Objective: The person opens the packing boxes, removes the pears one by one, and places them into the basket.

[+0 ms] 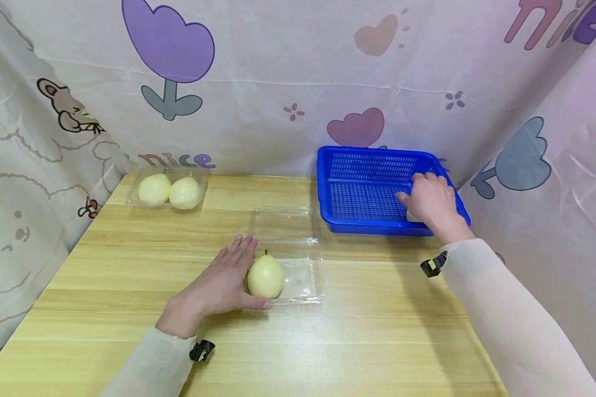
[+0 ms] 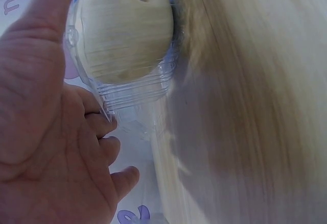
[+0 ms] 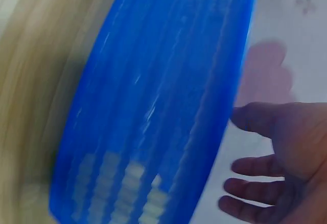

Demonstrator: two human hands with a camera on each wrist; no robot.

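Note:
A pale yellow pear (image 1: 265, 277) with a short stem sits in the left half of a clear plastic clamshell box (image 1: 300, 281), whose lid (image 1: 284, 225) lies folded back. My left hand (image 1: 218, 278) rests against the box's left side, fingers extended toward the hinge and thumb along the front edge. In the left wrist view the fingertips touch the clear wall. My right hand (image 1: 433, 201) is over the right end of a blue slatted basket (image 1: 362, 227), fingers spread. Under it shows part of a pale round thing (image 1: 414, 216), mostly hidden by the hand.
Another clear box (image 1: 131, 201) holding two pears (image 1: 155, 189) stands at the table's back left corner. A printed curtain (image 1: 258, 82) hangs behind and along both sides of the wood-grain table (image 1: 298, 353). The basket stands near the back curtain on the right.

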